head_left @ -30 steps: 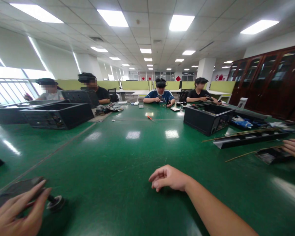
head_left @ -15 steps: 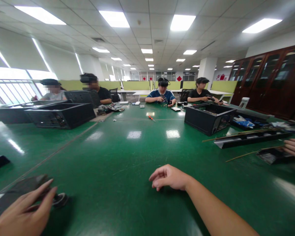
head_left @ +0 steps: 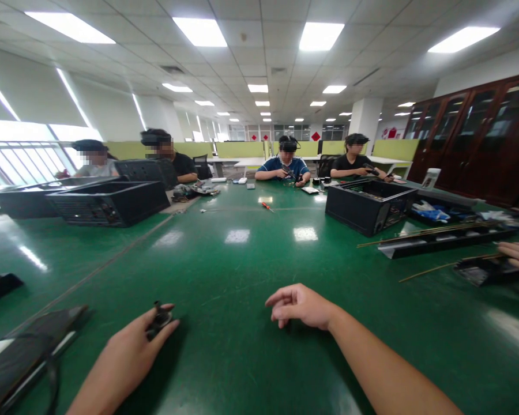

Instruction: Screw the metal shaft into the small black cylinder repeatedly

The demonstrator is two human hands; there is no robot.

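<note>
Near the table's front edge, left of centre: one small black part (head_left: 159,320), pinched in the fingers of your left hand (head_left: 127,351) on the green table (head_left: 237,271); your right hand (head_left: 300,305) loosely curled, empty, beside it; flat black panel (head_left: 21,357) further left.

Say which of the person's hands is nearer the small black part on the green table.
Left. The left hand holds the small black part at its fingertips; the right hand rests apart, to its right.
</note>
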